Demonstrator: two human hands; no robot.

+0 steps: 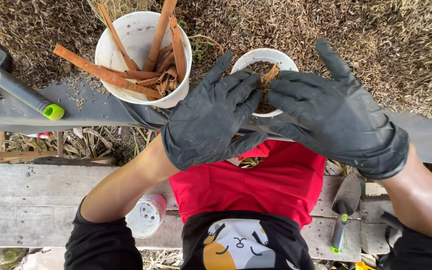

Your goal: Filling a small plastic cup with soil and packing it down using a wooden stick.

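Note:
Both my hands wear black gloves and hover over a small white pot (256, 55) filled with brown husk and bark bits. My left hand (211, 117) is spread, fingers apart, its fingertips at the pot's left rim. My right hand (333, 112) is also spread, fingertips touching a piece of brown bark (270, 75) that sticks up in the pot. Neither hand is closed around anything. Most of the pot is hidden under my fingers.
A larger white bucket (126, 40) holds several long brown bark strips (106, 74) at the back left. A grey tool with green ends (23, 92) lies on the grey sheet. A trowel (345, 207) and a small perforated pot (146, 216) rest on the wooden planks. Husk covers the ground behind.

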